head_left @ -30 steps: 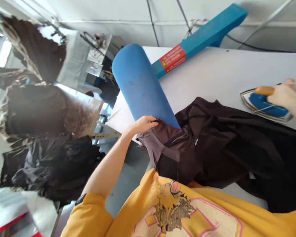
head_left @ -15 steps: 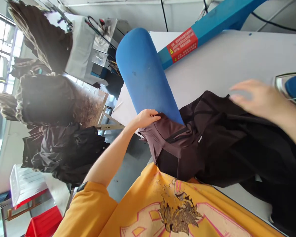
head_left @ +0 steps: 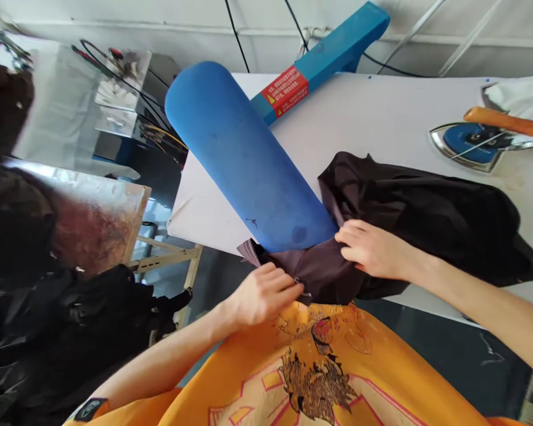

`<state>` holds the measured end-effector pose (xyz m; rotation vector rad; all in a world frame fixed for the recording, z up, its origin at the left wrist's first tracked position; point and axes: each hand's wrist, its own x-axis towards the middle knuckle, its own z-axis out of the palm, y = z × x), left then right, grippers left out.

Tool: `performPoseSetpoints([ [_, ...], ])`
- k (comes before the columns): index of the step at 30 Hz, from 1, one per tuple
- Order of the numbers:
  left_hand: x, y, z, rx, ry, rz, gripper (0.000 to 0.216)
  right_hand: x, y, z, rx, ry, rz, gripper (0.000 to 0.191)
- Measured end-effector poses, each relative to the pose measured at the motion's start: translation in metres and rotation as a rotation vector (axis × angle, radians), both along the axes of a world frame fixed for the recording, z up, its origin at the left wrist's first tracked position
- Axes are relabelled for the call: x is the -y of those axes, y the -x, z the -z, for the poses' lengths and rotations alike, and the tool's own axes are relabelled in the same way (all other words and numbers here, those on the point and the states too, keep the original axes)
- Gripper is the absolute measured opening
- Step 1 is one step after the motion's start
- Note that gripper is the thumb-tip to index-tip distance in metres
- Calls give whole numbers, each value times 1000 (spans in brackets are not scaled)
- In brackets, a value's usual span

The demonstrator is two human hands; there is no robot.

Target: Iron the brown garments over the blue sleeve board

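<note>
A dark brown-black garment (head_left: 444,219) lies across the table, its near end gathered around the lower end of a blue padded pressing arm (head_left: 244,160). At the front edge of the cloth, my left hand (head_left: 266,293) is closed on it, with a small zip pull showing beside the fingers. Pinching the garment at the right side of the padded arm is my right hand (head_left: 368,245). Most of the padded arm's surface is bare. The fabric inside both grips is hidden by the fingers.
An iron (head_left: 471,145) with a wooden handle rests on the white table (head_left: 395,112) at the right. A blue support beam (head_left: 333,47) with a red warning label crosses behind. Piles of dark clothing (head_left: 71,331) and a worn board (head_left: 102,219) stand to the left.
My right hand has come from near the iron to the garment and taken hold of it. My left hand and the cloth have moved down the padded arm, towards my body. The view has shifted right.
</note>
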<state>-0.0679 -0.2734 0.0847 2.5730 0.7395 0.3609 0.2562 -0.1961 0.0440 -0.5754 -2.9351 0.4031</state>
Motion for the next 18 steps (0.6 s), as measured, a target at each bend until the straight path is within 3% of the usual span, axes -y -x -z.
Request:
performPoseSetpoints([
  [4, 56, -7, 37, -13, 73, 71, 27, 62, -22, 1, 94, -3, 3, 22],
  [8, 71, -8, 59, -9, 125, 30, 29, 80, -23, 1, 198, -50, 22, 17],
  [12, 78, -2, 61, 5, 135, 16, 29, 78, -14, -6, 226, -71, 9, 30],
  [15, 75, 0, 55, 43, 179, 2, 26, 79, -11, -9, 240, -18, 28, 17],
  [18, 52, -12, 43, 119, 253, -76, 29, 81, -7, -8, 224, 36, 58, 5],
])
